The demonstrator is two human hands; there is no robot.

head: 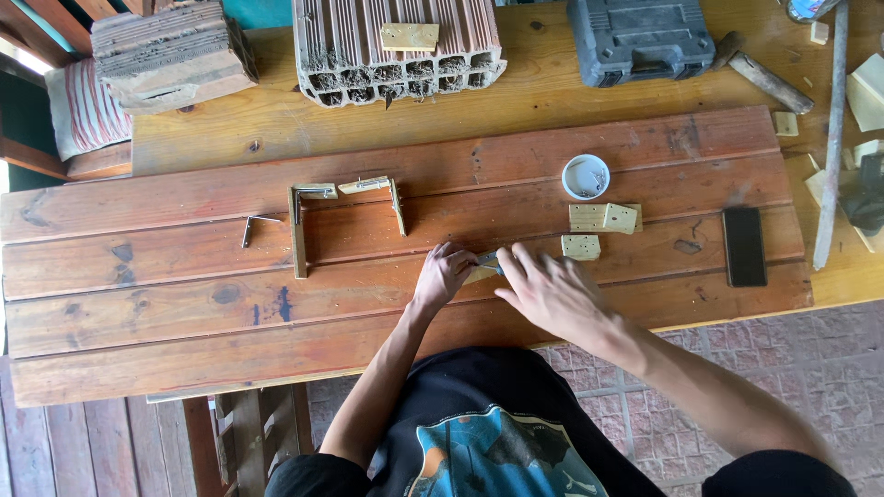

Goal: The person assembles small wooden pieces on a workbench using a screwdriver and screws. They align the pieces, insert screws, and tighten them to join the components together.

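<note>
Both hands meet at mid-bench: the left hand (443, 273) pinches a small wooden block (479, 272), the right hand (545, 287) closes on a thin metal piece (489, 260) beside it; likely fitting them, needing steady alignment.

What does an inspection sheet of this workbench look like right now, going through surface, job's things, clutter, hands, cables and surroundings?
Surface: reddish grooved plank panel lying on a lighter wooden table.
Job's things: small pale wood piece under both hands; three perforated wood blocks just beyond; metal brackets to the left; white dish with small hardware.
Clutter: hollow clay brick, dark tool case, black phone, hammer, wood offcuts along the right edge.
Hands: left hand and right hand both on the small piece; grip not clear.
Cables: nothing seen.
Surroundings: paved brick floor, wooden decking at lower left.
</note>
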